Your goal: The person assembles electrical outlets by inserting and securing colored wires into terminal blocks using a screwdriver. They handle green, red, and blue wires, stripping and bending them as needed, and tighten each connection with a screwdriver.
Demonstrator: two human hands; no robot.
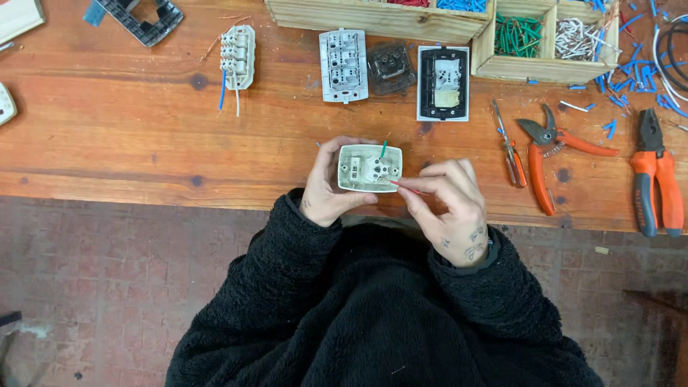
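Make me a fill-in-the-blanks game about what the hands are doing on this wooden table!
1. The left hand holds a white socket module with a short ____ wire poking out of its top.
2. The right hand pinches a thin ____ wire against the module.
3. The pliers at the table's right edge have ____ handles.
4. The green wire pieces sit in a ____ box.

Missing words: green; red; orange; wooden

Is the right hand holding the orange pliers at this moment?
No, the orange pliers lie on the wooden table, while the right hand pinches a thin red wire at the white socket.
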